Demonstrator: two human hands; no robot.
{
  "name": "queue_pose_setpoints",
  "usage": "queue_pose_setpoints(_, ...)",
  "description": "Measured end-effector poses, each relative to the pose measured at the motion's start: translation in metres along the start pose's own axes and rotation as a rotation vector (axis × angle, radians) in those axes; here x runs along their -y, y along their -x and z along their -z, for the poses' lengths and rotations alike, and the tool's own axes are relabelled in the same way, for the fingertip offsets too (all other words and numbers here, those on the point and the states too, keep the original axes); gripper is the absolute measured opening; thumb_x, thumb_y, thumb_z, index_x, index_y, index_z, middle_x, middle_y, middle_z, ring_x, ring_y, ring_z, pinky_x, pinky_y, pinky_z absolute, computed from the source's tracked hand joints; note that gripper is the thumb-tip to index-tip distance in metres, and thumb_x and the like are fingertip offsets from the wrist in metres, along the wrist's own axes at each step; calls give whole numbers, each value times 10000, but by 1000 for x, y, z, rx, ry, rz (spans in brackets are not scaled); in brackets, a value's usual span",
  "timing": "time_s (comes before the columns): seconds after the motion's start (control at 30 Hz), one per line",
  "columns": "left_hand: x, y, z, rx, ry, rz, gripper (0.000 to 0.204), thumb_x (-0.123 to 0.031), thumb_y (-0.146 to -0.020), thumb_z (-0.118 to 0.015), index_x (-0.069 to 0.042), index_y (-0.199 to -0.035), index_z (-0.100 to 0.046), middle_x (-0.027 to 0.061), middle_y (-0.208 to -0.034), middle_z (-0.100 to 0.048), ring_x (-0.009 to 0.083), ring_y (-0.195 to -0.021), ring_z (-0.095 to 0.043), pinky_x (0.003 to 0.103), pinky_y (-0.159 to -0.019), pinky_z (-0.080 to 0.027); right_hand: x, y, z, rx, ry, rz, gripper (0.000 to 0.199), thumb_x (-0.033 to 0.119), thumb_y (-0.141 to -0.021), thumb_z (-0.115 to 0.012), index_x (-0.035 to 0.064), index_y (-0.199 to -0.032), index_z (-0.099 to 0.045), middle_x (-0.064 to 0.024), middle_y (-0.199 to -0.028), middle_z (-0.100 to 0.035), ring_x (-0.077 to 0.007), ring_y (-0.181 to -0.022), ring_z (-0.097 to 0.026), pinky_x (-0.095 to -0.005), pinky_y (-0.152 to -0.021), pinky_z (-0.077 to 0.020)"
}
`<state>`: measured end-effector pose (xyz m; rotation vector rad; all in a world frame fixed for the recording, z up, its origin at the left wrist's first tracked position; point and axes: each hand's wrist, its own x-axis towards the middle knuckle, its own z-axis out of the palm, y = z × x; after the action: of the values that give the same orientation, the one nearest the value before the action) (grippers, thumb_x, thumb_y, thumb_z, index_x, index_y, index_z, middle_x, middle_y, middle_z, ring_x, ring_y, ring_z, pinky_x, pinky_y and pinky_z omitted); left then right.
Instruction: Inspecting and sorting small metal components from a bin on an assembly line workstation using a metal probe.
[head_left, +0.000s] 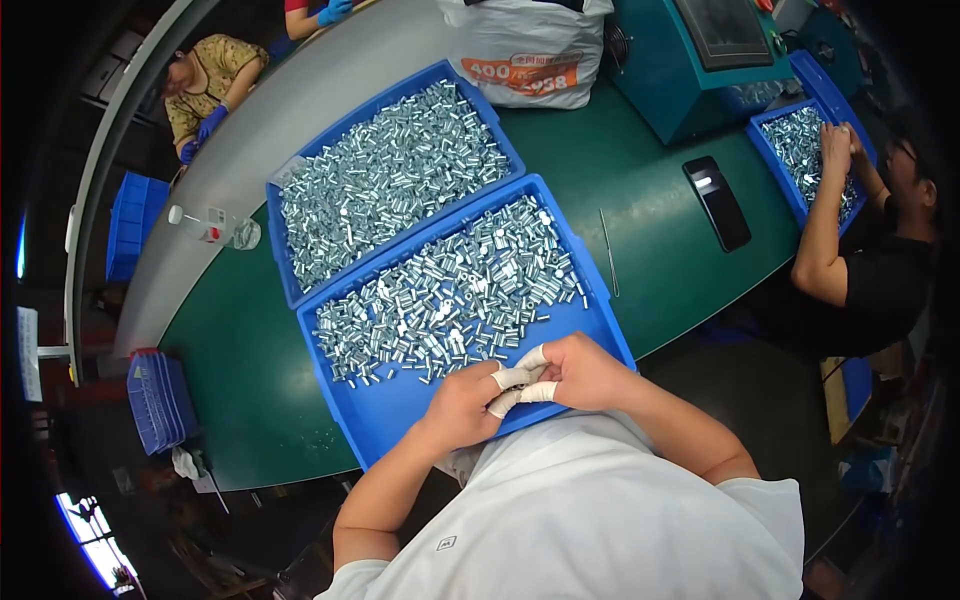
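Note:
My left hand (462, 404) and my right hand (588, 371) meet over the near edge of a blue plastic tray (385, 408). White finger covers wrap several of my fingertips. Both hands are closed, their fingertips pressed together; something small and dark shows between them, too hidden to name. Beyond my fingers, a loose heap of small silvery metal cylinders (450, 305) fills the far part of this tray. Bare blue floor shows around my hands. A second blue tray (276, 240) behind it is full of similar metal cylinders (390, 165).
On the green table (235, 380) lie a thin metal rod (609, 255) and a black phone (717, 203). A plastic bottle (205, 218), a white bag (535, 55) and a teal machine (660, 80) stand farther back. At right, a person handles pieces in another blue tray (768, 150).

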<state>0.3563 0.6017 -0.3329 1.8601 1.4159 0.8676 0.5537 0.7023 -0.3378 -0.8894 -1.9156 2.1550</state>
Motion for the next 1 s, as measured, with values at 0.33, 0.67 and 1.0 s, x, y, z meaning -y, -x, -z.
queue_pose_setpoints(0.33,-14,-18,11,-107,-97,84,221,-8,-819,-784,-64,-1026,-735,101,-825,-715,209,-696,-692,298,-610,-536,-13,-5,2,-89,-254,79,404,40,-911,-743,-29,-1291,-623,-82,-1023,-728,-117,-947,-679,-273,-850,-547)
queue_pose_setpoints(0.67,45,-142,137,-586,-278,263,374,-89,-885,-753,-43,-1247,-673,79,-976,-723,146,-828,-690,294,-756,-559,-10,-1,1,-143,-148,180,345,110,-939,-723,-6,-1258,-660,-55,-932,-724,-87,-818,-632,-265,-782,-533)
queue_pose_setpoints(1.0,41,-56,94,-481,-258,155,253,10,-865,-726,-35,-1112,-704,91,-968,-710,154,-841,-688,283,-777,-548,-4,4,2,-113,-176,173,321,101,-933,-721,18,-1241,-679,-70,-1004,-740,-108,-905,-686,-271,-842,-547)
